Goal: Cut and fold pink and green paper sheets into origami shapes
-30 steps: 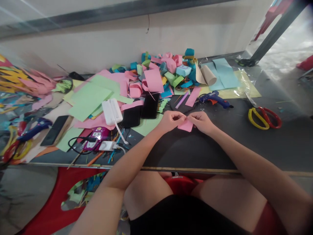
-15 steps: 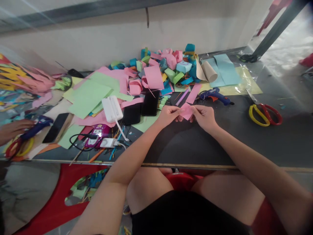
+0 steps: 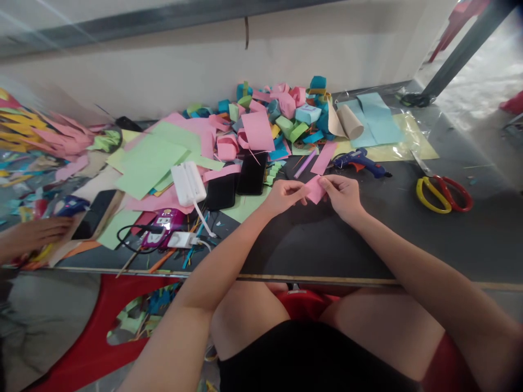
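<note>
The left hand (image 3: 287, 197) is pinching the left side of a small pink paper (image 3: 315, 189), its thumb and fingers nearly meeting. The right hand (image 3: 343, 197) is gripping the paper's right side just as narrowly, its thumb lying on the front. The 2 hands are holding the paper at a tilt between them, over the surface (image 3: 408, 245), about midway between its near and far edges; whether the hands are touching the surface, I cannot tell.

Just beyond the paper, toward the far edge, a pink strip (image 3: 324, 158) and a purple stick (image 3: 305, 164) are lying side by side. A blue glue gun (image 3: 363, 160) is lying right of them, and closer to the right edge, scissors (image 3: 446, 197) with 1 yellow and 1 red handle are pointing their blades toward the far edge. There, a heap of paper loops (image 3: 286, 106) is spreading out, with a cardboard roll (image 3: 352, 124) lying nearer the far right corner.

Left of the left hand, 2 flat black devices (image 3: 221, 190) are lying beside a white device (image 3: 188, 184). At the surface's left end, by the near edge, another person's hand (image 3: 41, 235) is reaching in; its grip I cannot tell.
</note>
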Demonstrator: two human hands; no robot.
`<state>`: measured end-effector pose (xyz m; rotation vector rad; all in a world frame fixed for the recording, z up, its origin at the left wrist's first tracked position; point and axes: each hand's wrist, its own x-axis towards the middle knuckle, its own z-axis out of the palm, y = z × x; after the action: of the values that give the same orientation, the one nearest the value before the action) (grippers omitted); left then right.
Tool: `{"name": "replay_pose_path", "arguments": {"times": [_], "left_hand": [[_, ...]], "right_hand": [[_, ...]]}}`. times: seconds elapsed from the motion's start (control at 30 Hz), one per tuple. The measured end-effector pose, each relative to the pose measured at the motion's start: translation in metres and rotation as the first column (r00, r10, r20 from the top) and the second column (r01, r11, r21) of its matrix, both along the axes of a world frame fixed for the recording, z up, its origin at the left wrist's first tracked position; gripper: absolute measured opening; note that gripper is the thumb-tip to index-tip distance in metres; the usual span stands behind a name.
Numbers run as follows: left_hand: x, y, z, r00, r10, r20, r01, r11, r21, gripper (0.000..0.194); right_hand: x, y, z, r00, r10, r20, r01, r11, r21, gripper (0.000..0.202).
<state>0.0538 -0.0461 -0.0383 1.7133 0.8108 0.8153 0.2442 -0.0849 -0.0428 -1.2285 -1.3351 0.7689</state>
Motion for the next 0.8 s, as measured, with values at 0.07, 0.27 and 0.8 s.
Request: {"name": "replay_pose_path", "arguments": {"times": [0.07, 0.27, 0.8], "left_hand": [[0.0005, 0.0004, -0.0004, 1.0, 0.02, 0.0, -0.02, 0.999, 0.031, 0.057], [0.0011, 0.0014, -0.0032, 0.996, 0.062, -0.067, -0.055, 0.994, 0.092, 0.053], [0.0023, 0.0059, -0.0084, 0.993, 0.089, 0.074, -0.085, 0.995, -0.057, 0.055]], "right_hand": [[0.0006, 0.0022, -0.0017, 0.998, -0.006, -0.065, 0.003, 0.999, -0.049, 0.038], [-0.0002, 0.0013, -0.0032, 0.995, 0.009, -0.1, -0.017, 0.997, -0.075, 0.033], [0.0029, 0.0042, -0.0099, 0.99, -0.046, -0.134, 0.023, 0.985, -0.17, 0.039]]}}
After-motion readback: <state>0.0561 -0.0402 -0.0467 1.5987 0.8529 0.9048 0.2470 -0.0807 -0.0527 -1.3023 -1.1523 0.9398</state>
